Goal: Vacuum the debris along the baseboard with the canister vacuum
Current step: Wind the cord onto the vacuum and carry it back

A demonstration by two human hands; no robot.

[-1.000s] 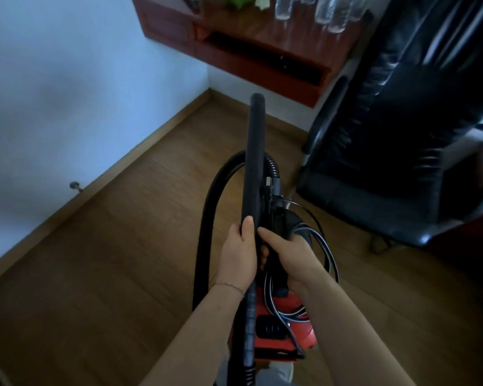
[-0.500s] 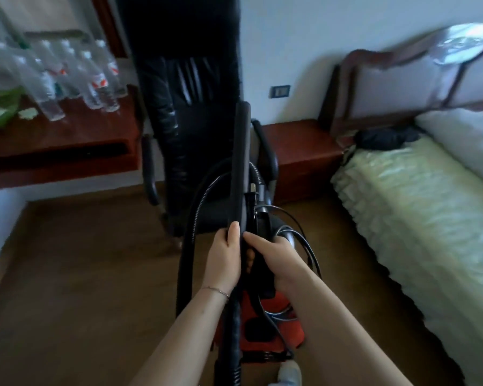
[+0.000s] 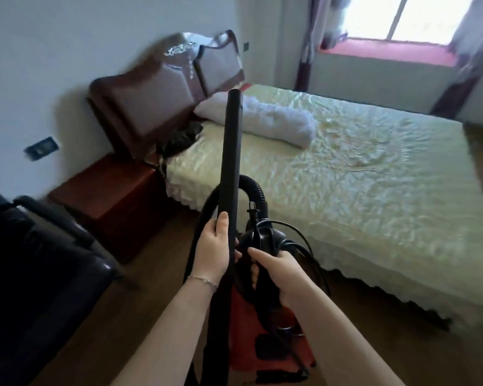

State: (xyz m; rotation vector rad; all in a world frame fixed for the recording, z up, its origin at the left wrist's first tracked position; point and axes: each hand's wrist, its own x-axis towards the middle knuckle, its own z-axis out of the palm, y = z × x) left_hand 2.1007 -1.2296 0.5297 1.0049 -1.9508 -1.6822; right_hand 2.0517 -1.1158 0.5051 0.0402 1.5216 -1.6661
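I carry a red canister vacuum [image 3: 244, 330] in front of me, above the wooden floor. My left hand [image 3: 213, 247] grips its long black wand [image 3: 230, 162], which points up and away from me. My right hand [image 3: 276, 270] grips the black handle on top of the canister. The ribbed black hose [image 3: 253, 185] loops behind the wand, and a black power cord [image 3: 304, 246] coils beside my right hand. No baseboard debris shows in this view.
A bed [image 3: 374, 176] with a pale cover and a white pillow [image 3: 279, 125] fills the right side. A dark red nightstand [image 3: 109, 196] stands by the headboard [image 3: 156, 107]. A black office chair [image 3: 34, 260] is at the left. A window [image 3: 418, 18] is at far right.
My view has swung right, from the wall corner and desk, past the black chair, to the bed and window. Both hands keep the same hold on the wand and the canister handle.
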